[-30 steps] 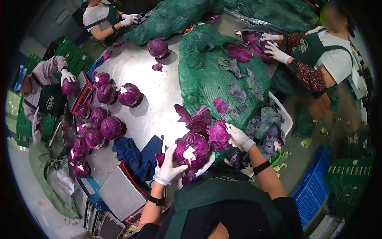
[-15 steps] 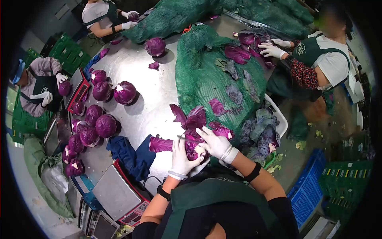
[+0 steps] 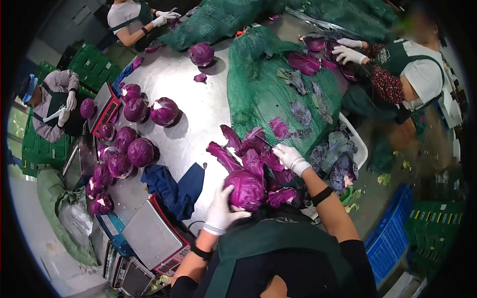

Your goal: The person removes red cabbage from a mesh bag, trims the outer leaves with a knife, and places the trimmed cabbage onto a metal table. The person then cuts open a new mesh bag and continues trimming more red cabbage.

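Note:
My left hand (image 3: 220,209), in a white glove, is wrapped round the left side of a red cabbage (image 3: 247,190) at the near edge of the table. My right hand (image 3: 292,158), also gloved, is closed on a small knife (image 3: 267,142), whose thin dark blade points up and left. That hand is apart from the cabbage, above loose purple leaves (image 3: 252,163) that lie just beyond it. A green mesh sack (image 3: 248,79) spreads out past the leaves.
Several trimmed red cabbages (image 3: 140,152) stand on the metal table (image 3: 191,107) at left. A scale (image 3: 153,233) and blue cloth (image 3: 174,191) lie near left. A white bin (image 3: 360,144) with outer leaves is at right. Three gloved co-workers stand around the table; blue crate (image 3: 390,233) at lower right.
The cabbage has turned, its smooth side now up. My right hand has lifted off it with the knife, moving right and away. Outer leaves now lie beyond the cabbage.

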### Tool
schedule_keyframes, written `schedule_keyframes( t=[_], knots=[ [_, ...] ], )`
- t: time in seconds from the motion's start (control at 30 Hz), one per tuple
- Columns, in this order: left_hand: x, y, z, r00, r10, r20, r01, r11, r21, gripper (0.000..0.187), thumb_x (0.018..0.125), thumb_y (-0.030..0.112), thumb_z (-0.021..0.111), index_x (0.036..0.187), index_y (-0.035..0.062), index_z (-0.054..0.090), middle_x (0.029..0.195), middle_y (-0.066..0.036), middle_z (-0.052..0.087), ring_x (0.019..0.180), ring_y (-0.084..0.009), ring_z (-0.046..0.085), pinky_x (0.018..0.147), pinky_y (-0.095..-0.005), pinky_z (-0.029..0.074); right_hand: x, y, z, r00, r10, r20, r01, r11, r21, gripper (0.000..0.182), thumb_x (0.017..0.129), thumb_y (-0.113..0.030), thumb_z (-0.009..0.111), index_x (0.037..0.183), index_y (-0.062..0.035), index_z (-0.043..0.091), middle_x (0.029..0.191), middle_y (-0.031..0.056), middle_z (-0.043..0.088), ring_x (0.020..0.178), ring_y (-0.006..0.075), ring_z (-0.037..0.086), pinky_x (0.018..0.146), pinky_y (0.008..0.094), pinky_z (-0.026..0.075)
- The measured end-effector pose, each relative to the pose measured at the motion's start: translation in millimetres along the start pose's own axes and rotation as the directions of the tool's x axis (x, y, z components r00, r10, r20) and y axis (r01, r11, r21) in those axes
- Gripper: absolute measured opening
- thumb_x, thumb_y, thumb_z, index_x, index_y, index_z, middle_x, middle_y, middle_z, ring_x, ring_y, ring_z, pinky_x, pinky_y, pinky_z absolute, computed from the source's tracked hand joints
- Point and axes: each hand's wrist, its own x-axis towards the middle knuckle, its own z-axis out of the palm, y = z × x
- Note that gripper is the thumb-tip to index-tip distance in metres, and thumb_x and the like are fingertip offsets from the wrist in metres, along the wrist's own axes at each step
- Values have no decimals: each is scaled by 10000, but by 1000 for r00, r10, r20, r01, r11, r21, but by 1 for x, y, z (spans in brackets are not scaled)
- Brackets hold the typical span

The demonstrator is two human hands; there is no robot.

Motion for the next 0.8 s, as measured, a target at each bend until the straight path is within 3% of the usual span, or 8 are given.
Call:
schedule_keyframes(
  t=[0.07, 0.2, 0.27, 0.4, 0.47, 0.6, 0.67, 0.8],
  knots=[
    [5, 5, 11, 994, 110, -6, -107, 973, 205, 979, 501, 432, 832, 1286, 78, 367, 1326, -258, 316, 1166, -441, 402, 913, -459, 417, -5, -3, 3, 897, -372, -240, 274, 893, -357, 557, 825, -454, 572, 1278, -159, 440, 807, 150, 635, 693, 257, 629, 645, 345, 496],
    [9, 22, 30, 997, -62, -55, 72, 974, 216, 997, 504, 535, 788, 1292, 91, 368, 1328, -264, 307, 1196, -446, 354, 932, -538, 346, -63, -50, 15, 964, -244, -108, 241, 970, -42, 1025, 665, -580, 679, 1425, -121, 166, 857, 205, 629, 763, 332, 625, 707, 347, 488],
    [16, 22, 42, 992, -4, -125, 51, 926, 375, 1036, 494, 633, 734, 1303, 106, 358, 1338, -264, 292, 1226, -446, 301, 947, -618, 256, -61, -57, 39, 961, -264, -80, 232, 931, -280, 1005, 666, -574, 675, 1421, -128, 184, 777, 186, 630, 716, 337, 627, 676, 375, 491],
    [11, -3, 14, 997, 49, -51, -42, 990, 132, 1033, 489, 414, 846, 1321, 87, 329, 1294, -247, 333, 1203, -416, 354, 982, -467, 327, -17, -32, 53, 960, -189, -209, 79, 893, -442, 480, 765, -425, 614, 1108, -99, 533, 743, 196, 626, 704, 363, 617, 638, 437, 481],
    [1, -50, 3, 998, 51, -37, -59, 960, -272, 1062, 477, 404, 860, 1323, 59, 319, 1307, -239, 328, 1214, -383, 358, 1017, -444, 309, -1, 2, 51, 975, -183, -124, 138, 943, -302, 493, 754, -428, 630, 1104, -94, 533, 772, 197, 629, 727, 354, 620, 643, 435, 481],
    [-10, -52, -13, 992, -90, -85, 66, 967, -246, 1103, 512, 409, 846, 1371, 54, 252, 1409, -273, 182, 1314, -389, 231, 1066, -430, 230, -48, -56, 36, 912, -249, -326, 63, 870, -490, 736, 719, -413, 688, 1319, -109, 389, 1111, 201, 582, 823, 331, 626, 721, 382, 500],
    [-7, -43, 8, 957, -179, -228, 127, 967, -223, 1021, 573, 456, 796, 1357, 42, 289, 1367, -203, 288, 1273, -333, 311, 1048, -408, 271, -62, -58, 46, 864, -449, -226, 390, 882, -264, 883, 696, -498, 676, 1378, -93, 287, 1167, 229, 533, 978, 334, 586, 847, 375, 464],
    [5, -32, 17, 938, -178, -296, 112, 968, -226, 948, 605, 401, 789, 1342, 37, 317, 1322, -166, 343, 1220, -297, 376, 1035, -382, 293, -84, -91, 66, 958, -171, 230, 217, 957, -193, 780, 722, -348, 682, 1335, -9, 340, 1238, 236, 492, 1109, 295, 533, 927, 334, 423]
  ],
)
